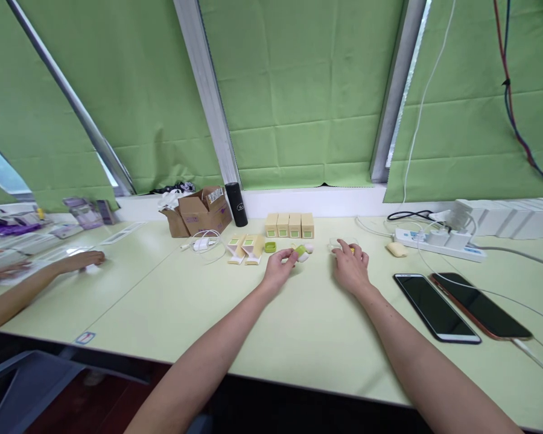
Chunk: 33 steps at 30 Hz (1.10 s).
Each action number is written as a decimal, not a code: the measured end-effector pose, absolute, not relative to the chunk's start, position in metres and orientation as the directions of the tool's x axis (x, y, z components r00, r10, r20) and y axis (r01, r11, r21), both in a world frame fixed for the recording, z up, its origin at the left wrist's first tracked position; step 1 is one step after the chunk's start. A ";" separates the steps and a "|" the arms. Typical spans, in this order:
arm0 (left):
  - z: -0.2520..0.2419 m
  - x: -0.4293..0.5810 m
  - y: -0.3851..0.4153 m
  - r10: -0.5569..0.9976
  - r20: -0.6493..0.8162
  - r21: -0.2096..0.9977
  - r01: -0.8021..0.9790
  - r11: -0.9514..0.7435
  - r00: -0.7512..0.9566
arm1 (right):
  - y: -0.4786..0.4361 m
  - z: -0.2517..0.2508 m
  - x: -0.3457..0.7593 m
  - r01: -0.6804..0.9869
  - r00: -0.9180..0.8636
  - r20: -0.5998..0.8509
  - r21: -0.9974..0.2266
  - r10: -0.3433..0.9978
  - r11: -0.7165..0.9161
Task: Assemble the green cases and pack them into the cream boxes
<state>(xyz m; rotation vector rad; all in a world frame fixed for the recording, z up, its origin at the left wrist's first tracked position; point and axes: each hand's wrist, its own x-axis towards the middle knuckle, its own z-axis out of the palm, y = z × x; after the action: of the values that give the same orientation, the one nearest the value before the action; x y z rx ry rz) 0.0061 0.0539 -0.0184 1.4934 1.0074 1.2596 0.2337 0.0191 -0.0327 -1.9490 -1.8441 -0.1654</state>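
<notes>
My left hand (278, 269) pinches a small green-and-white piece (303, 254) between thumb and fingers, just above the table. A pale pinkish bit (309, 248) shows right behind that piece. To its left sits a small open green box-like cup (270, 247). My right hand (352, 269) is lowered to the table, its fingers curled over something with a yellow spot (353, 250); most of it is hidden. A clear plastic piece (334, 244) lies by its fingertips. Two opened cream cartons (245, 249) lie left of my left hand, and several closed cream boxes (289, 225) stand behind.
Two phones (437, 307) lie at the right. Behind them are a power strip (440, 242), cables and a small beige pouch-like item (397, 249). A cardboard box (199, 212), black cylinder (236, 205) and white charger (203, 243) stand back left. Another person's arms (40, 278) reach in at far left.
</notes>
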 end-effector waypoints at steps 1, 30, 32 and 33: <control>-0.019 0.006 0.054 0.958 0.242 0.969 0.009 -0.246 0.156 | 0.020 -0.034 0.236 0.975 0.094 0.366 -0.224 0.926 -0.010; -0.008 -0.001 0.055 0.992 0.118 0.975 -0.196 -0.108 0.043 | -0.007 -0.030 0.180 0.673 -0.115 0.344 -0.663 0.932 0.328; -0.008 -0.001 0.055 0.991 0.125 0.973 -0.198 -0.115 0.039 | -0.005 -0.030 0.179 0.637 -0.107 0.323 -0.704 0.940 0.314; -0.008 -0.001 0.055 0.991 0.131 0.973 -0.197 -0.121 0.038 | -0.005 -0.029 0.179 0.593 -0.101 0.316 -0.742 0.943 0.312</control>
<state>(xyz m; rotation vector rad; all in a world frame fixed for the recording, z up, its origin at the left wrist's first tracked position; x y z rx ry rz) -0.0014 0.0549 -0.0081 1.1762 0.9643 1.3493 0.1788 -0.0048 -0.0288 -1.3767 -1.7958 0.5650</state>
